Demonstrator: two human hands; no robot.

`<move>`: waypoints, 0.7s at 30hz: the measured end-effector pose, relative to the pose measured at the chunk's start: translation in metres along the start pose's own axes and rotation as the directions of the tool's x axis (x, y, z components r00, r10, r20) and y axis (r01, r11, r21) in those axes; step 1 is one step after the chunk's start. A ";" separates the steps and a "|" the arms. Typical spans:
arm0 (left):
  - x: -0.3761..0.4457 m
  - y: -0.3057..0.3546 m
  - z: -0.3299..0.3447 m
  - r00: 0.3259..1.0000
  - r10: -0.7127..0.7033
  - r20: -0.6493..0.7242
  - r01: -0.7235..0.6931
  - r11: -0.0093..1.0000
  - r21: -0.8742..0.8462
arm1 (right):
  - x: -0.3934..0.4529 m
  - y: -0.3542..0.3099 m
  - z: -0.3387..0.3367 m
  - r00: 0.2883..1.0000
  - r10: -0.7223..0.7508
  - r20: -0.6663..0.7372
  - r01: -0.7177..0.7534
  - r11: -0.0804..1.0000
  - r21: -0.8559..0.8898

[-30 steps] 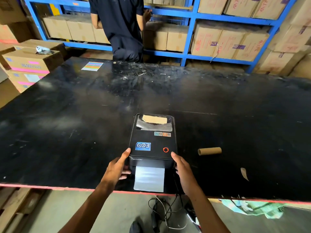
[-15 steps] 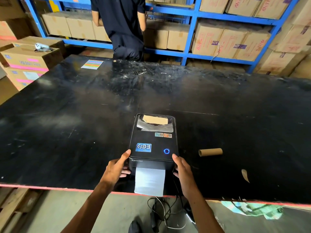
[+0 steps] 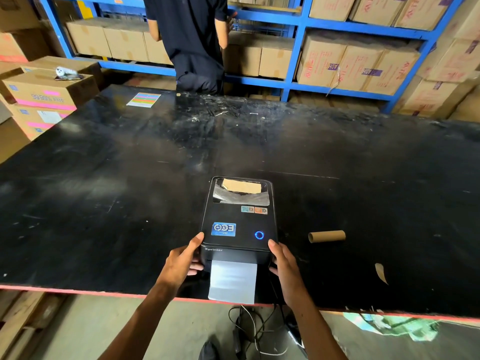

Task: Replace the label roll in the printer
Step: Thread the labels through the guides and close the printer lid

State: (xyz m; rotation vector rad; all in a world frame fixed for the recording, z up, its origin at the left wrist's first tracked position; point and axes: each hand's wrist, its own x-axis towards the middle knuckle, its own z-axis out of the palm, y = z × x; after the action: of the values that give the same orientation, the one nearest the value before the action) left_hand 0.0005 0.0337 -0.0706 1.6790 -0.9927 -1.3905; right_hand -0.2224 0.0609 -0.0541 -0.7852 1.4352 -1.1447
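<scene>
A black label printer [image 3: 237, 222] sits near the front edge of the black table [image 3: 104, 190], lid closed, its round button lit blue. A strip of white label paper [image 3: 233, 280] hangs out of its front slot to the table edge. Through the lid window a label roll with a brown core [image 3: 241, 187] shows. My left hand [image 3: 181, 261] grips the printer's front left corner, and my right hand [image 3: 284, 263] holds the front right corner. An empty brown cardboard core [image 3: 326, 235] lies on the table to the right of the printer.
A person in dark clothes [image 3: 192, 40] stands at the table's far side, facing blue shelves [image 3: 293, 24] of cartons. Stacked cartons [image 3: 44, 94] stand at the left. A coloured sheet [image 3: 143, 99] lies far left, a paper scrap [image 3: 380, 272] near right. Cables [image 3: 249, 326] hang below the front edge.
The label strip has fed further out of the slot. The printer's button light went from red to blue. Both hands stay on the printer's front corners.
</scene>
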 end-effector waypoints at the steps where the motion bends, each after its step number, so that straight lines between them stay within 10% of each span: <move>1: 0.000 0.000 0.000 1.000 0.002 0.001 -0.002 1.000 0.001 | 0.000 0.000 0.000 1.000 -0.001 -0.002 0.001 1.000 0.000; 21: 0.000 0.001 0.000 1.000 0.008 0.026 -0.008 1.000 0.005 | 0.002 0.004 -0.001 1.000 -0.024 0.012 0.024 1.000 0.010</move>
State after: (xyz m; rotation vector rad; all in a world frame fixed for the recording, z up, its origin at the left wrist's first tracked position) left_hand 0.0000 0.0337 -0.0696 1.6628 -1.0173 -1.4094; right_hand -0.2231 0.0607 -0.0585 -0.8032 1.4122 -1.1629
